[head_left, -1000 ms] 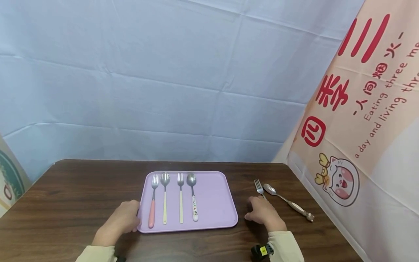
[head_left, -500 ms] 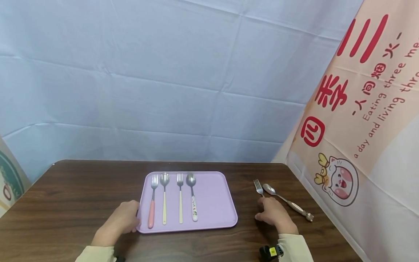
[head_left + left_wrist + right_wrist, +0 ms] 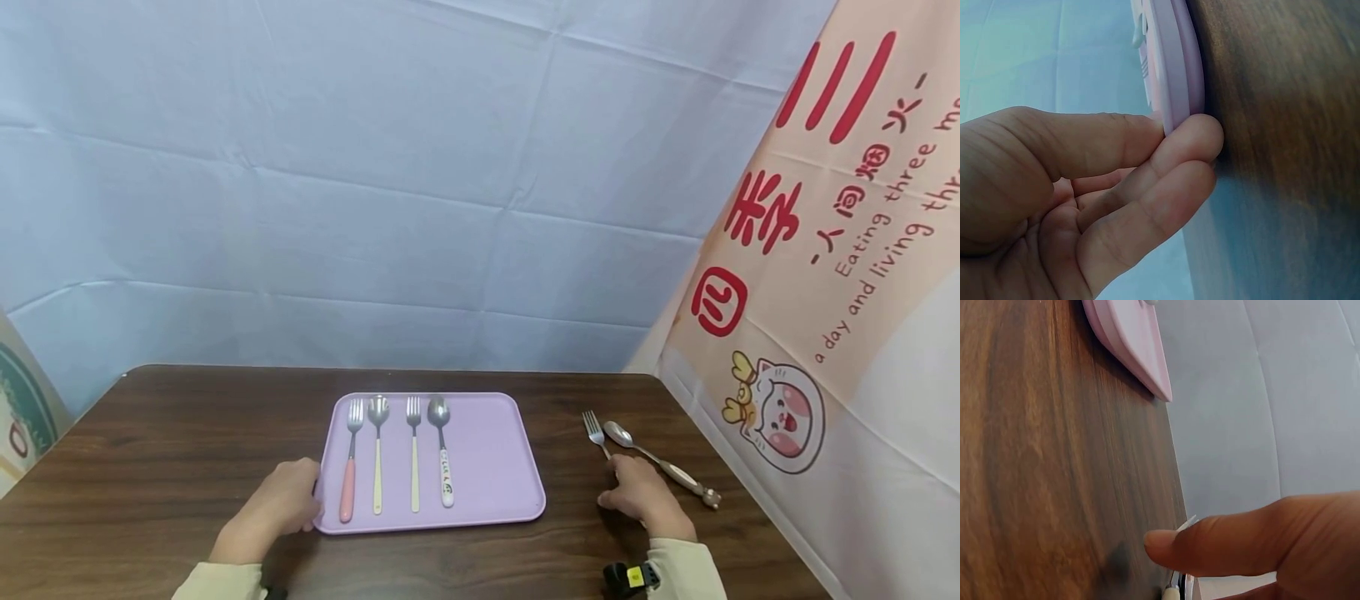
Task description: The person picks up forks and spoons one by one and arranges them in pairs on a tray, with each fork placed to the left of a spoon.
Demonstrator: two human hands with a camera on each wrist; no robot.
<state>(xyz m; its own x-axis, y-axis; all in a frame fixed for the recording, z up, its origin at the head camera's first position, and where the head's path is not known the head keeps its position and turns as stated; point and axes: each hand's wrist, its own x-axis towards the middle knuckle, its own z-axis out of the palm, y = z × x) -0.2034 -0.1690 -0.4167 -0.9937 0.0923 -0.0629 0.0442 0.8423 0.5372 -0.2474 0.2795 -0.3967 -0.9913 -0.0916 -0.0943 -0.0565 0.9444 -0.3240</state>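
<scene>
My left hand [image 3: 279, 502] pinches the left rim of a lilac tray [image 3: 491, 458], thumb on top and fingers beneath, as the left wrist view shows. On the tray lie a pink-handled fork [image 3: 348, 483], a slotted spoon with a cream handle [image 3: 378, 467], a cream-handled fork [image 3: 415, 467] and a spoon with a patterned white handle [image 3: 446, 467], side by side. My right hand [image 3: 643, 493] is low over another fork [image 3: 595, 428] on the table and covers most of its handle. In the right wrist view its thumb [image 3: 1210, 547] is extended above the fork's cream handle [image 3: 1171, 593].
A spoon with an animal-shaped handle end [image 3: 678, 477] lies slanting just right of my right hand. The dark wooden table [image 3: 202, 433] ends at a pale blue cloth [image 3: 375, 208] behind and a printed cloth [image 3: 787, 333] on the right.
My right hand has moved right and slightly toward me, uncovering more of the fork on the table. My left hand, the tray and the cutlery stay where they were.
</scene>
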